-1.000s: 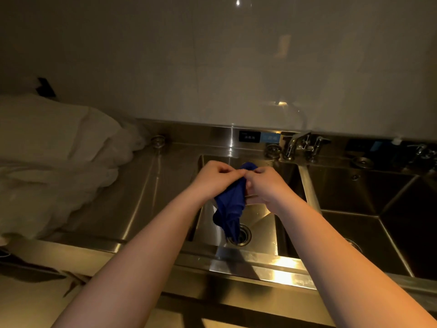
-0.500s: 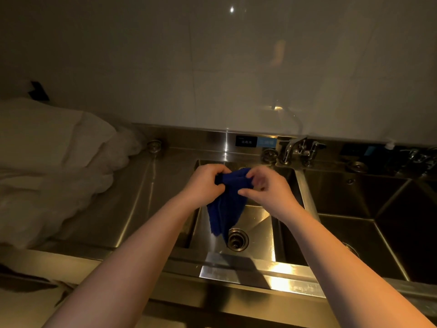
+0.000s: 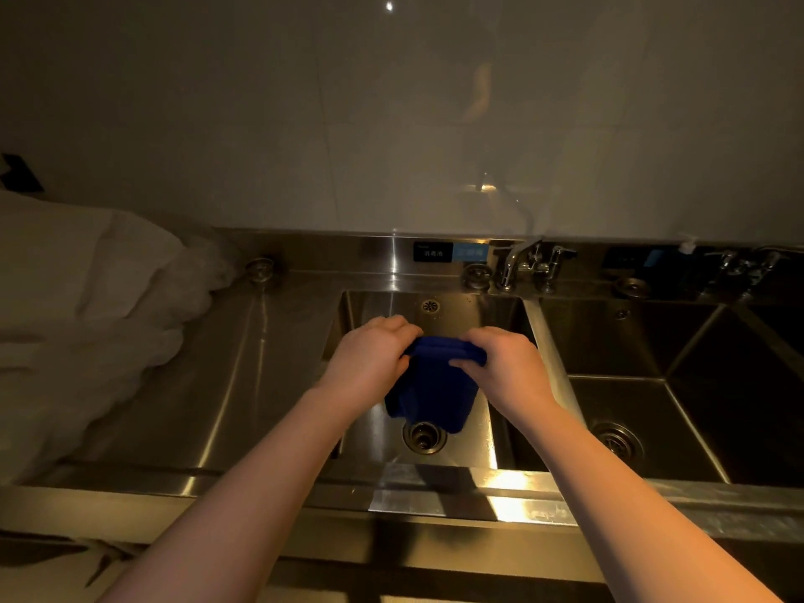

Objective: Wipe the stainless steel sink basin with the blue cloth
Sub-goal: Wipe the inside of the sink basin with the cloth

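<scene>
Above the drain (image 3: 424, 436) of the sink basin (image 3: 452, 317), the blue cloth (image 3: 435, 385) is pinched along its top edge by the left hand (image 3: 370, 363) and right hand (image 3: 507, 367), and is best folded flat before being pressed down.

The room is dim and warm-toned, the corners falling off into dark. A small bright point of light (image 3: 389, 6) reflects high on the glossy wall (image 3: 261, 124). Strong glare sits on the steel front rim (image 3: 513, 502) of the sink. The right-hand basin (image 3: 718, 406) lies in deep shadow. Straight edges bow toward the frame's borders, and fine detail is soft.
</scene>
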A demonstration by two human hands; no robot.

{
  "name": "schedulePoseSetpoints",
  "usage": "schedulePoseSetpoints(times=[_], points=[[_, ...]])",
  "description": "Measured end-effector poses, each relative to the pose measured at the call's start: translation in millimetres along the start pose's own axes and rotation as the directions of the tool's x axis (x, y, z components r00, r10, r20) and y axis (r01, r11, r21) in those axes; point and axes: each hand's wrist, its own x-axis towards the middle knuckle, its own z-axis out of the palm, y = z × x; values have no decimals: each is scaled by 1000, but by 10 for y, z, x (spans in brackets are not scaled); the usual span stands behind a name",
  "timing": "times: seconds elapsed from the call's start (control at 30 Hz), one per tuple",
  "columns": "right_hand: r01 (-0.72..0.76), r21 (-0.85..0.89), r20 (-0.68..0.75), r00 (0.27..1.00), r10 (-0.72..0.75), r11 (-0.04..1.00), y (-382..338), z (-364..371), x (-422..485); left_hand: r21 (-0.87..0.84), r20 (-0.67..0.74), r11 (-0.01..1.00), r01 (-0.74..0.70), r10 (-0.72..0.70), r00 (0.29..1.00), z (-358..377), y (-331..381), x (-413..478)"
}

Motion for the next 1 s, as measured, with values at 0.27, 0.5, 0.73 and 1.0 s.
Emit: schedulePoseSetpoints(times=[0.27, 0.5, 0.73, 1.0], points=[[-107, -137, -107, 990, 93, 985, 284, -181, -350, 63, -109, 995, -75, 81, 991, 270, 426, 70], [-200, -190, -196, 967, 162, 961, 628, -569, -779, 103, -150, 978, -181, 195, 969, 428, 1029, 215], [-275, -212, -311, 929, 202, 938, 1247, -1051, -1443, 70, -177, 954, -293, 301, 937, 634, 2000, 316], [-375, -217, -352, 891, 286, 901, 2055, -1829, -2476, 31, -217, 901, -434, 430, 877, 1057, 3375, 396]])
